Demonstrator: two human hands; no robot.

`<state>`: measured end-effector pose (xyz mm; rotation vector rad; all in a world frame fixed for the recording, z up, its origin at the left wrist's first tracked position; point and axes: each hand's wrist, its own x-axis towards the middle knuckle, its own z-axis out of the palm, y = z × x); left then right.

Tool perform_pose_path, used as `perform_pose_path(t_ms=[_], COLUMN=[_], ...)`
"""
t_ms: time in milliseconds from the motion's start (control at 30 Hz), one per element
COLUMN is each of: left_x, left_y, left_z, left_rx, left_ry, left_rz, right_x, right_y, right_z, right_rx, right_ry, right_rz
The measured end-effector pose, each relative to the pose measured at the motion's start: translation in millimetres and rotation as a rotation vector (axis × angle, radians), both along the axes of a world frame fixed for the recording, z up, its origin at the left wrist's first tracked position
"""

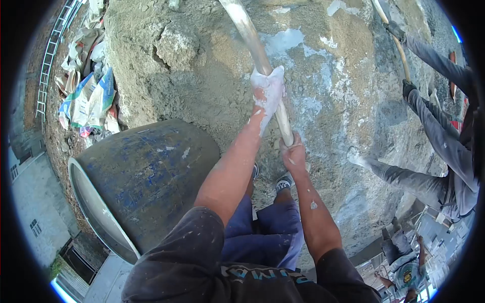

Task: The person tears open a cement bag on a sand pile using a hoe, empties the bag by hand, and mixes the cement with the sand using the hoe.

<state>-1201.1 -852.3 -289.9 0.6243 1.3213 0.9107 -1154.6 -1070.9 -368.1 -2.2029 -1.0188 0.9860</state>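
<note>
I have my left hand (268, 91) clenched around the wooden handle (257, 55) well up its length, the hand caked white with cement, and my right hand (294, 151) gripped around the very end of the same handle, just below the left. The handle runs up and away from both hands over the heap of grey mix (212, 76); its working end is out of sight, so I cannot tell what tool it carries. To work the mix well, I judge the left hand should steer and bear down while the right pulls from the end, in short strokes, with my shoes (284, 183) planted clear below the right hand. The heap is rough and lumpy, with wet pale patches (288, 40) just beyond the left hand. To the left of my left arm lies a big blue drum (146, 171) on its side, close to my leg. Further left past the drum lie torn empty sacks (88, 98). Well off to the right of my hands, another person (444, 151) in grey sleeves grips a second handle (396, 45) with gloved hands.
</note>
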Motion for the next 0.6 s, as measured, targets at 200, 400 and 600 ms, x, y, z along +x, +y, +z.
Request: perform_pose_path(t_ms=[200, 400, 600], left_x=[13, 7, -33], left_y=[8, -70, -190], left_z=[-132, -226, -313], left_rx=[-0.073, -0.408, -0.433], left_ry=[0.265, 0.268, -0.012], left_rz=[-0.309, -0.391, -0.434], right_x=[-30, -21, 3], right_y=[-13, -89, -162], right_z=[-65, -53, -9], right_rx=[-0.165, -0.406, -0.59], right_ry=[0.205, 0.243, 0.353], right_rz=[-0.146, -0.013, 0.052])
